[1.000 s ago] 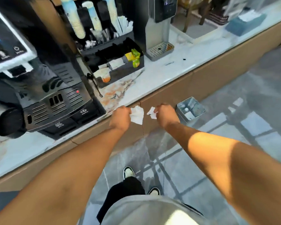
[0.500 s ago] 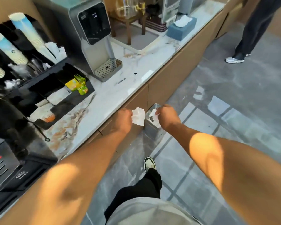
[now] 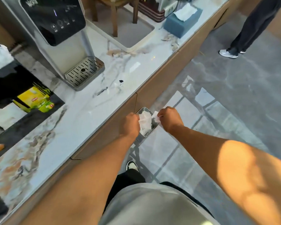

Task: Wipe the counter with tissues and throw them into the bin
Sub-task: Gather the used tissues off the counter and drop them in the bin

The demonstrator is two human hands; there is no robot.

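Note:
A small square metal bin (image 3: 147,135) stands on the floor against the counter front, with crumpled white paper inside. My left hand (image 3: 131,123) is closed on a white tissue (image 3: 145,119) held right over the bin's opening. My right hand (image 3: 169,119) pinches a second, smaller tissue (image 3: 155,115) above the bin's right rim. The two hands are a short gap apart. The white marble counter (image 3: 94,104) runs diagonally to the left of both hands and shows a small dark spot (image 3: 121,81) near its edge.
On the counter stand a water dispenser (image 3: 55,30) with a drip tray (image 3: 84,73), a blue tissue box (image 3: 182,20), a white tray (image 3: 131,34) and a black organiser (image 3: 21,114) with yellow-green packets. Another person's legs (image 3: 250,26) stand at the far right on the grey floor.
I have moved rightwards along the counter. Both hands, still holding tissues, went from beside the counter edge to directly over the bin.

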